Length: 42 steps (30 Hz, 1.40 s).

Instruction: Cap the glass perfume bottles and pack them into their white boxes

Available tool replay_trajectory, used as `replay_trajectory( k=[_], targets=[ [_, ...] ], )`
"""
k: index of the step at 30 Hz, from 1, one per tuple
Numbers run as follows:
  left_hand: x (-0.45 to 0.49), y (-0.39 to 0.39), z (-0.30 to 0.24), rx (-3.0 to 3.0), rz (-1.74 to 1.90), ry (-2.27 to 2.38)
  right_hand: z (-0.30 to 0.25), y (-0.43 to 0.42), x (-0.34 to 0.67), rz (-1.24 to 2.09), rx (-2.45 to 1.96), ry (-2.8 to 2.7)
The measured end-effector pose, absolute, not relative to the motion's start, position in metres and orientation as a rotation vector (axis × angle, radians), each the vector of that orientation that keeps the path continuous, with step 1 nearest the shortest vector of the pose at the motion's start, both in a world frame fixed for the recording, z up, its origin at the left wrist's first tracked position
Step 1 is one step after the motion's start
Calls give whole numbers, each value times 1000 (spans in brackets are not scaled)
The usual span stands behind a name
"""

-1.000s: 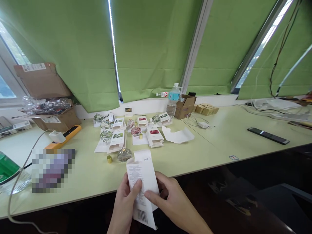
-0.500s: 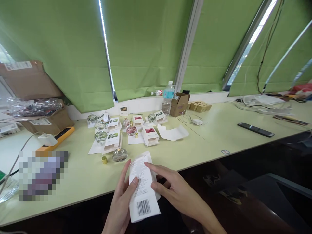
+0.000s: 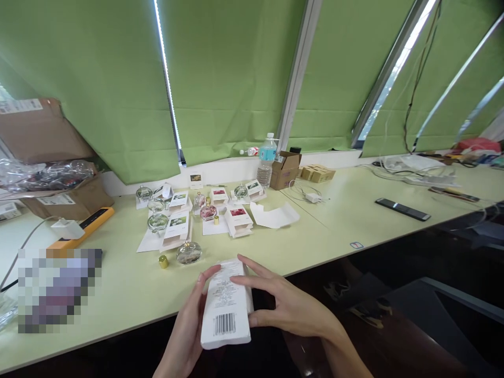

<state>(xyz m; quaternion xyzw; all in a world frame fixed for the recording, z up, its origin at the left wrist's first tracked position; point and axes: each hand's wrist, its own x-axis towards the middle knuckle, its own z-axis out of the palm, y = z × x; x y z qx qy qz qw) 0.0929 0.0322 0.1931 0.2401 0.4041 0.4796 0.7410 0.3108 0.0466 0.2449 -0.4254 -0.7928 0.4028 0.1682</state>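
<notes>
White carton point(image 3: 226, 310) gripped by the left hand point(image 3: 192, 313) and the right hand point(image 3: 293, 308) at the near edge of the counter point(image 3: 129, 275).
It is near 6 o'clock in view, barcode end closest, contents hidden; the left grip is closed round its left side, the right grip holds it lightly, fingers spread over the printed face and thumb at the right edge. From there, a clear glass bottle point(image 3: 189, 253) sits at 11, a gold cap point(image 3: 163, 261) at 10; beyond, a green-pictured carton point(image 3: 176, 226) at 11, a red-pictured carton point(image 3: 238, 219) near 12. Farther, a cardboard box point(image 3: 76, 202) at 10 is heaped with plastic wrapping point(image 3: 51, 173); a water bottle point(image 3: 265, 165) stands beside a brown box point(image 3: 283, 173) at 1, its inside hidden.
</notes>
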Motion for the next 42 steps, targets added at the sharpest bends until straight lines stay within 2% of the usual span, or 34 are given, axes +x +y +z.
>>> replay_trajectory(
  k=[23, 34, 42],
  targets=[
    [91, 35, 203, 618, 1074, 1055, 226, 59, 312, 1086, -1176, -2111],
    [104, 50, 180, 721, 1159, 1100, 200, 73, 297, 1443, -1139, -1658],
    [98, 59, 189, 835, 1173, 1116, 186, 84, 284, 1509, -1022, -1397]
  ],
)
